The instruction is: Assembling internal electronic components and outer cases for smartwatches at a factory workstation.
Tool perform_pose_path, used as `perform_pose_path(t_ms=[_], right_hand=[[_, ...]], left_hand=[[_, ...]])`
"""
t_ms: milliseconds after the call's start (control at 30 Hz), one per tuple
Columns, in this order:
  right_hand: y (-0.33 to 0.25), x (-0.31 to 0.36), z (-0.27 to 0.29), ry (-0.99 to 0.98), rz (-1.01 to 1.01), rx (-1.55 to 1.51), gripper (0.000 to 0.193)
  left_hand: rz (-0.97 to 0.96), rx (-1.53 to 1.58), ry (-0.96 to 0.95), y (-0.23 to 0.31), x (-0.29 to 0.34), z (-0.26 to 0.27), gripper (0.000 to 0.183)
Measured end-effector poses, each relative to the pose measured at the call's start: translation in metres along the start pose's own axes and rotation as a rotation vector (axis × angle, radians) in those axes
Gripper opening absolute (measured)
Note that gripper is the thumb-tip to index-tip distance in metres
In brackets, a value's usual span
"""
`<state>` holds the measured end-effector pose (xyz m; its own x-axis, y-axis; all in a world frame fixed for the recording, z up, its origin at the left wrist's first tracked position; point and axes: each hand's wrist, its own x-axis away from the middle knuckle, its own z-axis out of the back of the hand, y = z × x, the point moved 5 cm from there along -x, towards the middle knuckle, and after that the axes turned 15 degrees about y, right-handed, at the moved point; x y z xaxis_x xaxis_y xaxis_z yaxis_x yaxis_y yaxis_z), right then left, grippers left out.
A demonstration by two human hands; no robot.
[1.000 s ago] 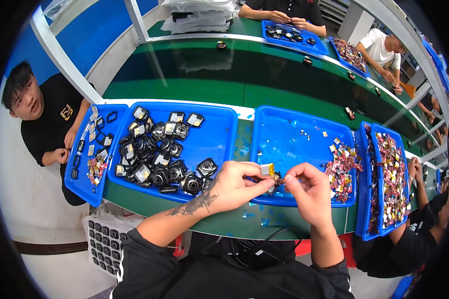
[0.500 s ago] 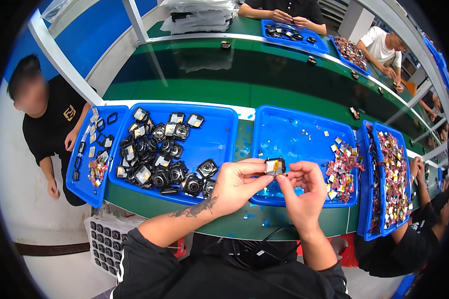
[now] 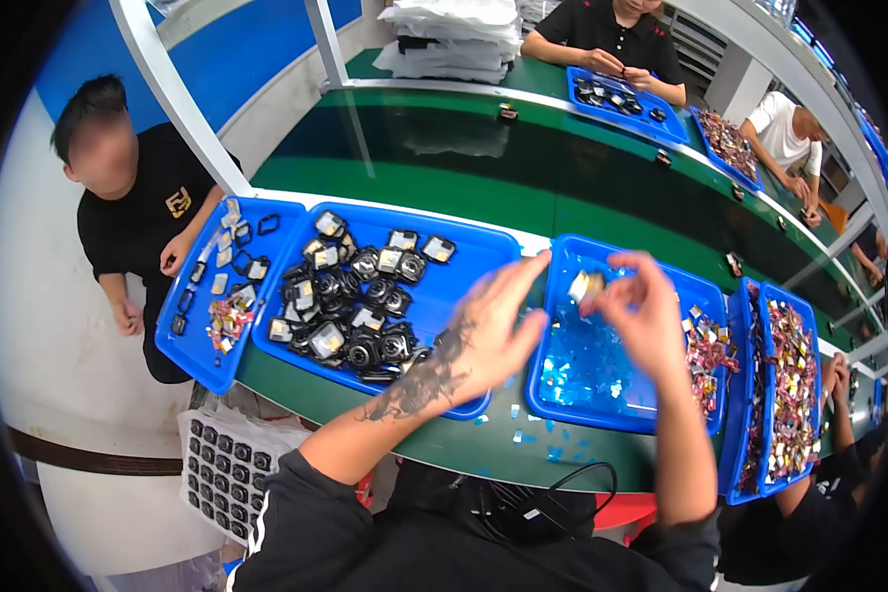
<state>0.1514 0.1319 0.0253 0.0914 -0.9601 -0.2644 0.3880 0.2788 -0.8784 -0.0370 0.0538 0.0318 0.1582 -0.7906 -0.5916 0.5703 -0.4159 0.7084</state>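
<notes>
My right hand is raised over the right-hand blue tray, pinching a small silver-and-gold electronic part with a reddish bit near the fingertips; motion blurs it. My left hand is open, with fingers stretched and thumb apart, holding nothing. It hovers between that tray and the left blue tray. Heaped in the left tray are black watch-like cases, several showing silver-and-yellow parts. Small red, white and yellow electronic pieces lie at the right end of the right-hand tray, blue film scraps across its bottom.
A narrower blue tray with frames and parts stands far left, beside a person. Stacked trays of red-and-yellow pieces stand right. Beyond runs a green belt with scattered parts; people work across it. A black cable loops near the front edge.
My hands have parted from the piece they held together. The right hand has moved up and right with a silver-and-gold part; the left has let go and opened. The view has shifted.
</notes>
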Motion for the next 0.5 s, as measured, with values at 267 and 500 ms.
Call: perform_pose_path(t_ms=[267, 500], right_hand=[[0.105, -0.144, 0.0, 0.18, -0.058, 0.566, 0.053], [0.115, -0.127, 0.034, 0.234, -0.086, 0.571, 0.04]], left_hand=[[-0.29, -1.024, -0.003, -0.133, 0.0, 0.04, 0.024], [-0.305, -0.572, -0.278, -0.094, -0.036, 0.034, 0.021]])
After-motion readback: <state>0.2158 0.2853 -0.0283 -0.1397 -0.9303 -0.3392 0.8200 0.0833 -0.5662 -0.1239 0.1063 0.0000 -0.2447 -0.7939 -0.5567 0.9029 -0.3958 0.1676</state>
